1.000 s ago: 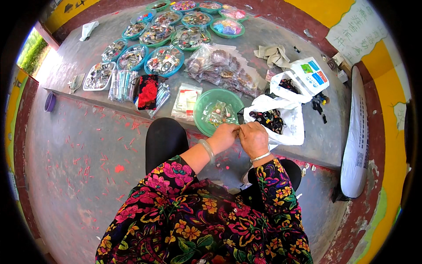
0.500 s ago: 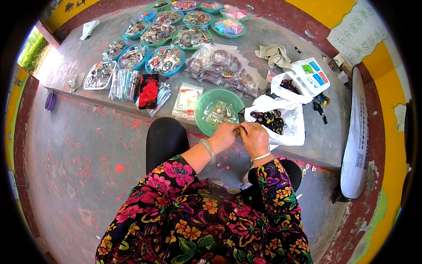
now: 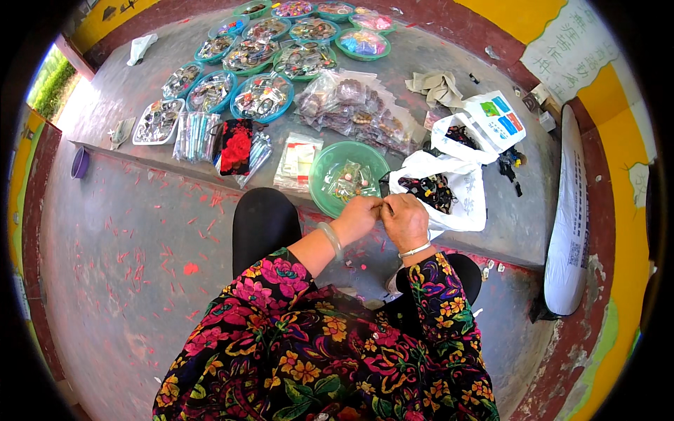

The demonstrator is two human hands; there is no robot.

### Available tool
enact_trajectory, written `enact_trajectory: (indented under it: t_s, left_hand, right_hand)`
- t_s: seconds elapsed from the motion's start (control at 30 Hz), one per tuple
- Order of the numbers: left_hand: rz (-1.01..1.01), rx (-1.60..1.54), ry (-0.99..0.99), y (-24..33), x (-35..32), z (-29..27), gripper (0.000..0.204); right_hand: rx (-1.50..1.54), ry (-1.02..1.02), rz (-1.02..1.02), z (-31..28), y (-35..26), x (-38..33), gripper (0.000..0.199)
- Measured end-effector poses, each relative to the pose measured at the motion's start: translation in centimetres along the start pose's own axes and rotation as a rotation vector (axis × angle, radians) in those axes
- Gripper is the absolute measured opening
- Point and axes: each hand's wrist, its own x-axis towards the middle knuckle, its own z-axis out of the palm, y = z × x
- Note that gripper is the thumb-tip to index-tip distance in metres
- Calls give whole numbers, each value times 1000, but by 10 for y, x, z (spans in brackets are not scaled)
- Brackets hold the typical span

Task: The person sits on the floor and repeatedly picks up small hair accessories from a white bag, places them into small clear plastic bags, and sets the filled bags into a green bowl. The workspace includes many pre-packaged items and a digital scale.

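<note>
A grey concrete ledge (image 3: 140,91) carries bowls of trinkets. Just beyond the fingertips sits a green bowl (image 3: 349,177). The left hand (image 3: 358,216) and right hand (image 3: 405,221) meet, fingers pinched together on something too small to tell.

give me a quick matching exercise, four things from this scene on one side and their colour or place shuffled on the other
Things:
1. bowl nearest the hands
2. plastic bag by the right hand
3. small cup on the lower floor
4. flat pouch with a flower print

Colour or place:
A. purple, far left, below the ledge
B. green, round, holding small clear packets
C. black and red, among the clear packets left of the bowl
D. white, open, with dark pieces inside

Pairs: 1-B, 2-D, 3-A, 4-C
</note>
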Motion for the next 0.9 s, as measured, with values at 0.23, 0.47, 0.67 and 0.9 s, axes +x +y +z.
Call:
enact_trajectory:
  t_s: [0.23,0.47,0.67,0.9]
  left_hand:
    - [15,5,36,10,-3,-3,21]
    - [49,67,51,-3,0,2,21]
    - [38,77,24,-3,1,2,22]
    - [23,2,54,4,-2,-1,22]
  right_hand:
    - [153,27,137,3,2,0,5]
    - [54,-28,36,2,3,0,5]
    - [28,4,56,2,1,0,5]
    - [172,54,182,4,2,0,3]
